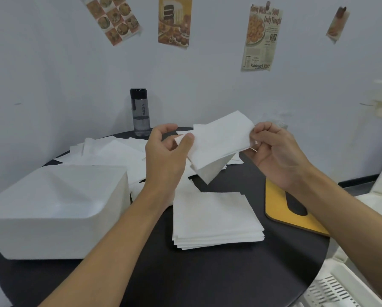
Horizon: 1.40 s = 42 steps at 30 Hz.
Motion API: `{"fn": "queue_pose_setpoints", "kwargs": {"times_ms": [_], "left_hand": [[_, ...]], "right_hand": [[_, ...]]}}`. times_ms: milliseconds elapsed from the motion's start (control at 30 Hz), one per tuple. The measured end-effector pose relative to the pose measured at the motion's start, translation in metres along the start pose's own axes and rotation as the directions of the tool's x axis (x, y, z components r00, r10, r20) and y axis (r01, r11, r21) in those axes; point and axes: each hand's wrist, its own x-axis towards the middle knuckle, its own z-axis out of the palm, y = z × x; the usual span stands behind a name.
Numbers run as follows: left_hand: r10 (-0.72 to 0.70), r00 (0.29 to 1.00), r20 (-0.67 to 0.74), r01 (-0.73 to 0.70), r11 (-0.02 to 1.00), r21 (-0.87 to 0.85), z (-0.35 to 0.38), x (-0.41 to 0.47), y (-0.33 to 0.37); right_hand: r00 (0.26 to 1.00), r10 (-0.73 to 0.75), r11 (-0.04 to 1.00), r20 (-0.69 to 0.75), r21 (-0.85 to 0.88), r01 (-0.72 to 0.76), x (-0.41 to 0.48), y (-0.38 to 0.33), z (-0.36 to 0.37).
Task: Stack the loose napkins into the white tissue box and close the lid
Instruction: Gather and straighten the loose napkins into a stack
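A single folded napkin is held up in the air above the far middle of the round black table. The left hand pinches its left edge between thumb and curled fingers, and the right hand pinches its right edge the same way, so the sheet hangs tilted with its lower corner pointing down at the tabletop.

Just below and nearer the person lies a squared stack of napkins, its layered edges showing at the front. More loose napkins are scattered in overlapping sheets across the far left of the table. The white tissue box sits at the near left with its top open, its left corner reaching the table's edge. Its yellow lid (a flat panel with a dark oval slot) lies apart at the right, partly under the right forearm and close to the rim.

Bare black surface shows in front of the stack and between the stack and the lid.

A dark water bottle stands at the far edge; its vertical lettering is too small to read. On the wall, a recipe clipping reads "Cherry Winks" at the top and "Pillsbury's BEST" at the bottom. A cake poster hangs to its left. A white slatted crate sits just off the table's near right edge.
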Motion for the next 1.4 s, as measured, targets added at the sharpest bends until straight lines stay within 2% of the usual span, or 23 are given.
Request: {"fn": "queue_pose_setpoints", "kwargs": {"times_ms": [67,133,233,333,467,600,733,833,900,1033,1167,1400], "left_hand": [[-0.137,0.989,0.064,0.135,0.991,0.021,0.003,-0.001,-0.002],[-0.273,0.947,0.168,0.270,0.962,0.036,0.002,-0.004,-0.001],[-0.332,0.902,0.275,0.361,0.930,-0.062,0.003,-0.009,0.002],[-0.276,0.939,0.203,0.298,0.951,-0.086,0.003,-0.012,0.005],[-0.117,0.985,0.123,0.122,0.992,-0.032,-0.001,-0.013,0.010],[-0.011,0.980,0.197,0.010,1.000,0.005,-0.008,-0.017,0.014],[-0.001,0.948,0.318,-0.006,1.000,0.022,-0.011,-0.021,0.018],[-0.013,0.946,0.323,-0.002,0.999,0.046,-0.015,-0.024,0.019],[-0.017,0.957,0.289,-0.009,0.996,0.087,-0.019,-0.024,0.015],[0.070,0.968,0.243,-0.158,0.918,0.365,-0.030,-0.024,-0.006],[0.039,0.956,0.292,-0.175,0.873,0.456,-0.040,-0.030,-0.026],[0.012,0.944,0.331,-0.204,0.809,0.552,-0.048,-0.034,-0.040]], "right_hand": [[1.000,-0.004,0.999,-0.004,0.045,0.004,-0.003,-0.005,-0.001],[1.000,-0.001,0.998,-0.001,0.058,0.001,-0.005,-0.006,0.000],[1.000,0.002,1.000,-0.006,0.018,-0.002,-0.009,-0.006,-0.002],[1.000,-0.005,0.998,-0.013,-0.057,0.004,-0.015,-0.005,-0.005],[0.997,-0.055,0.978,-0.046,-0.204,0.044,-0.022,-0.007,-0.010],[0.997,0.024,0.960,-0.071,-0.278,-0.043,-0.023,-0.005,-0.015],[0.984,0.178,0.938,-0.023,-0.297,-0.176,-0.028,-0.002,-0.014],[0.983,0.183,0.897,-0.016,-0.407,-0.174,-0.035,-0.001,-0.011],[0.986,0.167,0.838,-0.023,-0.524,-0.154,-0.038,0.002,-0.011],[0.984,0.177,0.652,-0.028,-0.745,-0.139,-0.043,0.016,-0.011],[0.980,0.199,0.530,0.019,-0.843,-0.091,-0.045,0.033,-0.014],[0.982,0.182,0.380,0.054,-0.925,-0.020,-0.042,0.046,-0.020]]}}
